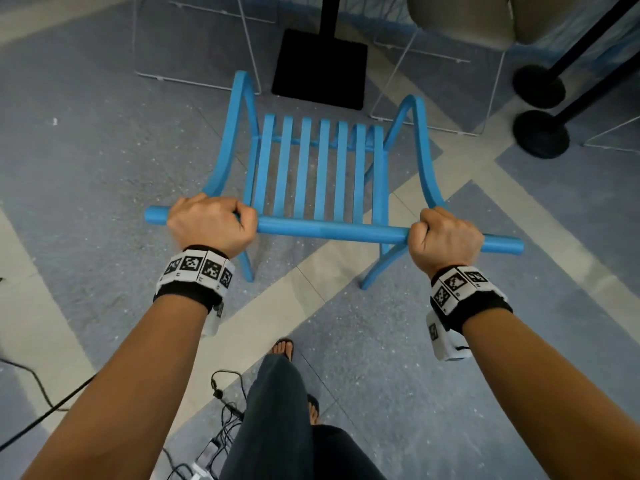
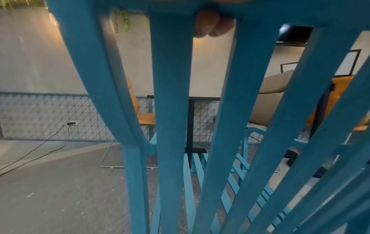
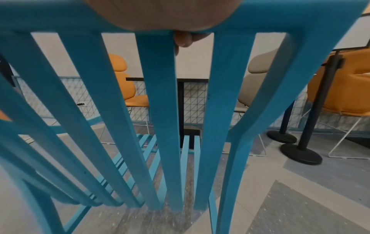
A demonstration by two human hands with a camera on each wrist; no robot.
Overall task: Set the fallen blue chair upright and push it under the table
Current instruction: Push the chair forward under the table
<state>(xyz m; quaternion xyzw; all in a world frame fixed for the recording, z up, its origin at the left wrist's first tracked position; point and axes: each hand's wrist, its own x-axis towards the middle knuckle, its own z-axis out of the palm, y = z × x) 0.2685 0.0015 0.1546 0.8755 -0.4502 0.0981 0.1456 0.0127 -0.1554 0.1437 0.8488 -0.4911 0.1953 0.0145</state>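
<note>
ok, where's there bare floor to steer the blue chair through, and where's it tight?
Bare floor left of the blue chair, and right of it toward the stanchion bases. Tight ahead: black table base between white wire chair legs. Cables behind, by the feet.

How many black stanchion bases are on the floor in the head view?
2: one base at the far right near the beige chair, the other base just nearer the camera. More may lie outside the frame.

Both bare forearms reach forward and down, roughly parallel, each wrist wrapped in a black band carrying black-and-white coded markers. Left hand [image 1: 212,225] and right hand [image 1: 445,239] are each curled into a fist, knuckles up, closed around the round blue top rail of the chair [image 1: 332,229], well apart.
</note>
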